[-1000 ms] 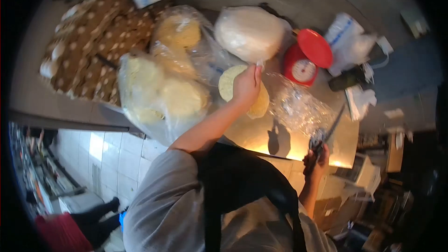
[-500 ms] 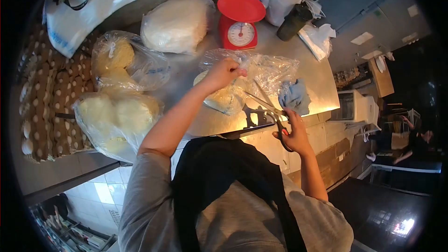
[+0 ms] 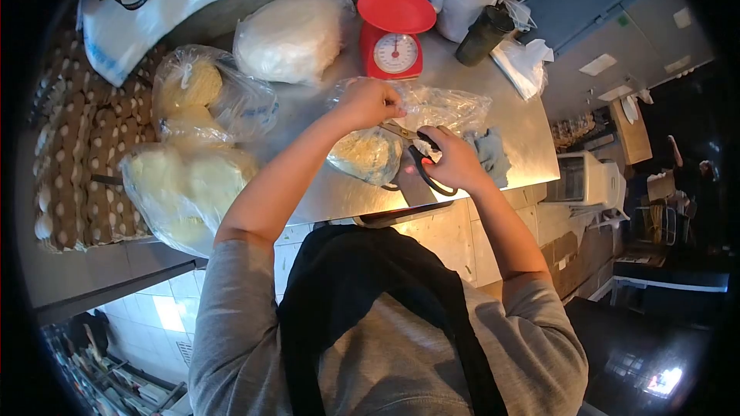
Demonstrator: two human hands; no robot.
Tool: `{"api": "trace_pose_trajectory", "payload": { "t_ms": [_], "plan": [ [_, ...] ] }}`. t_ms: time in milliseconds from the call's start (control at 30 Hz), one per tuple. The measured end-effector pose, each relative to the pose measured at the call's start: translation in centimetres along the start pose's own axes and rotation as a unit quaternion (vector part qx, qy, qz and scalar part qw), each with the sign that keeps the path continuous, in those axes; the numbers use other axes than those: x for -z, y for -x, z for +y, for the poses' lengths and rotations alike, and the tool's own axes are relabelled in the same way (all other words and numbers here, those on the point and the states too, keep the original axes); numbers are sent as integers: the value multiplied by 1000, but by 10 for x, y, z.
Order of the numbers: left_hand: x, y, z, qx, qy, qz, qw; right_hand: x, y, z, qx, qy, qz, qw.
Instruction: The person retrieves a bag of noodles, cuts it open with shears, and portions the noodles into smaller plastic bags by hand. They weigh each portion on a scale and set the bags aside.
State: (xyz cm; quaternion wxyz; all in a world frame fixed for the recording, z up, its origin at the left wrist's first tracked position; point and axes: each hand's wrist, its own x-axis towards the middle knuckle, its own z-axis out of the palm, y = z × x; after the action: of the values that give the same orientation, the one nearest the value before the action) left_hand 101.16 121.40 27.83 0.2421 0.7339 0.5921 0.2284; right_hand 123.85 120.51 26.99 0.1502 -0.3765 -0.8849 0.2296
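On the metal table lies a clear plastic bag (image 3: 451, 108) with a pale yellow, crumbly-looking mass (image 3: 365, 156) in its near left part. My left hand (image 3: 370, 104) pinches the gathered plastic above that mass. Black-handled scissors (image 3: 421, 163) are in my right hand (image 3: 456, 159), fingers through the handles. Their metal blades point left and reach the plastic just below my left fingertips. A crumpled blue-grey cloth (image 3: 490, 158) lies right behind my right hand, partly covered by it.
A red dial scale (image 3: 395, 46) stands beyond the bag, a dark tumbler (image 3: 486, 35) to its right. Leftward are a large white bag (image 3: 291, 40), bags of yellow contents (image 3: 189, 189) and stacked egg trays (image 3: 96, 166). A person (image 3: 686, 185) is far right.
My right hand has moved up and left with the scissors, bringing the blades from open beside the bag to the plastic at my left fingers. My left hand stays almost in place.
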Motion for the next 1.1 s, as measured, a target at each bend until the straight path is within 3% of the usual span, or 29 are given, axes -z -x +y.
{"api": "trace_pose_trajectory", "payload": {
  "t_ms": [100, 200, 233, 300, 400, 500, 633, 700, 733, 767, 800, 833, 933, 1000, 1100],
  "plan": [
    [-6, -6, -4, 27, 85, 32, 995, 5, -1, 0, -72, -38, -62, 995],
    [30, -18, 17, 38, 168, 72, 982, -17, 14, 12, -13, 34, -22, 999],
    [36, -20, 18, 20, 193, 114, 974, -21, 20, 14, -102, -56, -12, 993],
    [46, -20, 15, -16, 238, 201, 950, -23, 30, 32, -126, -64, 46, 989],
    [36, 1, -12, 67, 339, 260, 902, -27, 48, 57, -139, -7, 72, 988],
    [-8, 31, -75, 178, 245, 282, 910, -54, 55, 90, -90, -22, 121, 988],
    [-39, 78, -84, 328, 169, 298, 880, -65, 47, 74, -125, -40, 190, 973],
    [-48, 89, -82, 376, 187, 272, 865, -83, 37, 62, -150, -234, 139, 951],
    [-59, 88, -85, 359, 329, 290, 824, -94, 32, 54, -163, -326, 106, 925],
    [-71, 83, -89, 328, 463, 305, 765, -93, 25, 36, -142, -303, 59, 940],
    [-80, 80, -95, 304, 480, 300, 766, -100, 18, 28, -227, -397, -33, 889],
    [-84, 79, -98, 279, 495, 298, 767, -102, 11, 21, -259, -452, -38, 853],
    [-75, 79, -90, 337, 436, 275, 788, -110, 0, 25, -303, -625, -79, 715],
    [-78, 81, -94, 343, 422, 294, 786, -104, -2, 17, -283, -681, -95, 669],
    [-68, 94, -71, 295, 494, 350, 740, -91, 4, 7, -176, -677, -93, 708]
  ]
}}
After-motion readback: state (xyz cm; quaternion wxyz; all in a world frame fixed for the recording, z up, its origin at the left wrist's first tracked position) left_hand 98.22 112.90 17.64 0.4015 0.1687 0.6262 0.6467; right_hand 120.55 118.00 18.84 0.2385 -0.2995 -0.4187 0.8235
